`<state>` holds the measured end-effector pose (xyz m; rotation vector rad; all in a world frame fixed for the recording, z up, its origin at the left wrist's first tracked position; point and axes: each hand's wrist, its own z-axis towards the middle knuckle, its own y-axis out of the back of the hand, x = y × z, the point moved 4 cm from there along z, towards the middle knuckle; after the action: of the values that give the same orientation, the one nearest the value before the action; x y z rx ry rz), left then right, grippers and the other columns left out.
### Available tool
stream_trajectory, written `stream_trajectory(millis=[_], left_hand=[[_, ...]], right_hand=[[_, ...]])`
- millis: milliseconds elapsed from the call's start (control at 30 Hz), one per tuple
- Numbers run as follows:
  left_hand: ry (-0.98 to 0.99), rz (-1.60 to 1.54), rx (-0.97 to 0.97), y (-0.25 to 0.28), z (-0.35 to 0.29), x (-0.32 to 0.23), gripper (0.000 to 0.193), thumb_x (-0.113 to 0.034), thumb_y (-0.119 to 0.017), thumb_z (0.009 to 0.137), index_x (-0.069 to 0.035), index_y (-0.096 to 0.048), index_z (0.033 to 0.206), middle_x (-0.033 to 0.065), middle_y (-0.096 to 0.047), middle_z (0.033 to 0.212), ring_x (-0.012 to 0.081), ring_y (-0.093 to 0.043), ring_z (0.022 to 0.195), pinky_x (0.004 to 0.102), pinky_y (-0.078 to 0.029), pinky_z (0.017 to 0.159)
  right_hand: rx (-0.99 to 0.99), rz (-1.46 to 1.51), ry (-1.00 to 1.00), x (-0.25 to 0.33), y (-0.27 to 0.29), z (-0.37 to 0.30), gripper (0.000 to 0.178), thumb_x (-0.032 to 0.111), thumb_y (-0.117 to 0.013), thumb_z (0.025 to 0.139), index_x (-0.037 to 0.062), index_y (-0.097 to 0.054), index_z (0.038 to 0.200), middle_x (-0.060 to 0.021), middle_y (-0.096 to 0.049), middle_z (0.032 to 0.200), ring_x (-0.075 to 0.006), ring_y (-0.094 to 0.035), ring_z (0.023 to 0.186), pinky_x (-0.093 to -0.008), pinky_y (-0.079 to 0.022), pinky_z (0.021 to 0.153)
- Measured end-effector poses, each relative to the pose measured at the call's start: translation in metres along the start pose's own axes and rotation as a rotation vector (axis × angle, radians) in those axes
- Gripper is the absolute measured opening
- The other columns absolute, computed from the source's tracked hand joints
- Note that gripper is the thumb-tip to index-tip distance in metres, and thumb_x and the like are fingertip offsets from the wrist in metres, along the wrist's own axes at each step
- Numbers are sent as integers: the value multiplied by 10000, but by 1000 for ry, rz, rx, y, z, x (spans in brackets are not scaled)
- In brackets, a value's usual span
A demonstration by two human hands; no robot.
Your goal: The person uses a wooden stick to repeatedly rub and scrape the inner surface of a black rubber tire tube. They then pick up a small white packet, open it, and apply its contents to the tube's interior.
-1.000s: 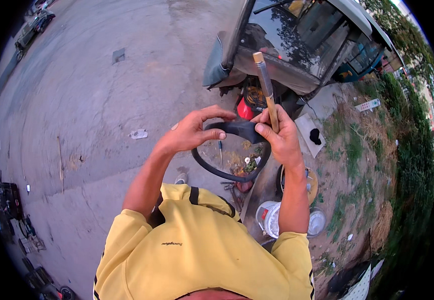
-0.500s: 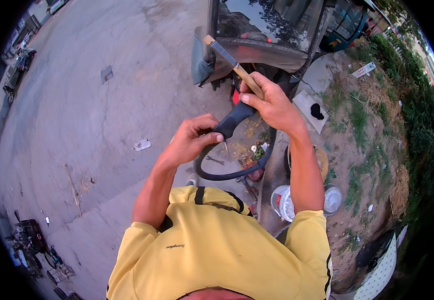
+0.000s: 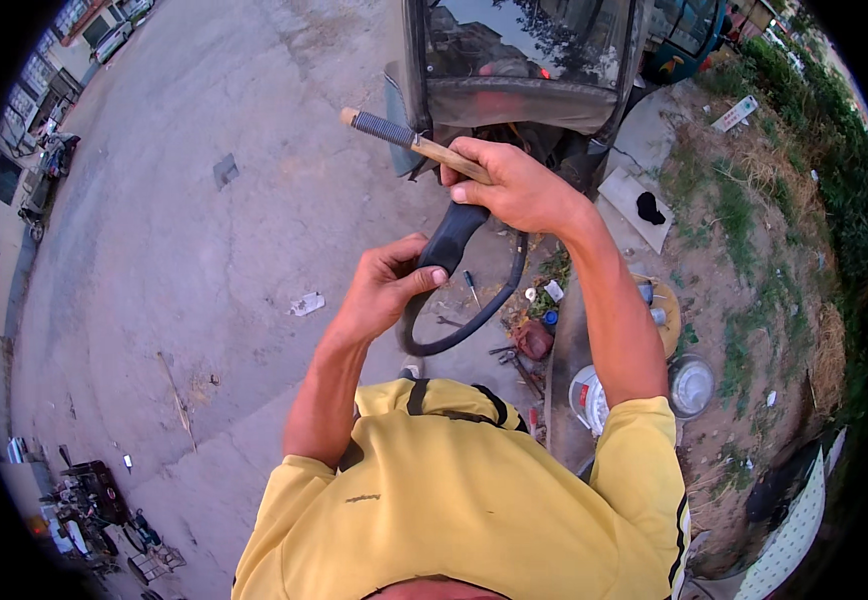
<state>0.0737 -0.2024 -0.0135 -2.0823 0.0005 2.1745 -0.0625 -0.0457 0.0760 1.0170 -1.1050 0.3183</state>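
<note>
A black rubber inner tube (image 3: pixel 452 243) is stretched between my two hands, its loop hanging below them. My left hand (image 3: pixel 391 283) pinches the tube's lower flattened stretch, thumb on top. My right hand (image 3: pixel 519 187) is closed on a wooden-handled scraper (image 3: pixel 384 129), a stick with a ribbed grey metal band near its far end. The same hand's thumb presses the tube's upper end. The scraper points to the far left, above the tube. A screwdriver (image 3: pixel 471 288) shows on the ground beyond the loop.
Ahead stands a small vehicle with a windowed cab (image 3: pixel 524 60). At right are a white bucket (image 3: pixel 588 398), a clear-lidded tub (image 3: pixel 692 386) and a round wooden stool (image 3: pixel 666 320). Tools lie near my feet. A white board (image 3: pixel 634 210) rests by the weeds; motorbikes stand at left.
My right hand has moved left and the scraper has swung from steep to flatter, its tip now farther left. The tube has narrowed into a slimmer loop. The view has shifted slightly.
</note>
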Motion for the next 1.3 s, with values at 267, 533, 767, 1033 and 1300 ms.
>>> stream_trajectory(millis=[267, 533, 767, 1033, 1300], left_hand=[[34, -111, -18, 10, -4, 8, 144, -62, -809, 919, 10, -745, 1026, -22, -587, 934, 103, -521, 905, 271, -419, 817], [-266, 294, -412, 12, 3, 3, 257, -155, -788, 974, 4, -724, 1165, 4, -687, 1039, 106, -588, 931, 272, -500, 809], [220, -618, -41, -44, -15, 66, 568, -513, -599, 1076, 4, -669, 1301, 115, -688, 1276, 201, -622, 1162, 340, -530, 924], [192, -1236, -283, -18, 41, 100, 468, -446, -673, 1052, -17, -673, 1238, 122, -717, 1232, 242, -651, 1176, 404, -518, 1034], [47, -683, -360, 2, 49, 39, 95, -152, -757, 1003, -75, -708, 1029, 5, -739, 902, 101, -666, 765, 287, -539, 725]], right_hand=[[79, 74, -8, -14, -8, 8, 141, 76, -703, 964, 24, -639, 1078, -3, -638, 1005, -114, -575, 933, -310, -480, 862], [-169, 327, -44, -27, 1, -14, 129, 58, -712, 968, 38, -610, 1045, 9, -596, 976, -89, -548, 936, -284, -463, 860], [-418, 626, -73, -51, -21, -39, 152, 37, -712, 973, 66, -589, 1058, 1, -620, 984, -90, -580, 919, -267, -474, 858], [-447, 950, -182, -71, -70, -90, 221, -34, -703, 967, 83, -550, 1075, -39, -632, 1010, -132, -625, 943, -279, -524, 889], [-492, 594, -250, -65, -59, -89, 262, 82, -773, 963, 57, -520, 1024, -124, -734, 1105, -123, -651, 941, -296, -540, 876]])
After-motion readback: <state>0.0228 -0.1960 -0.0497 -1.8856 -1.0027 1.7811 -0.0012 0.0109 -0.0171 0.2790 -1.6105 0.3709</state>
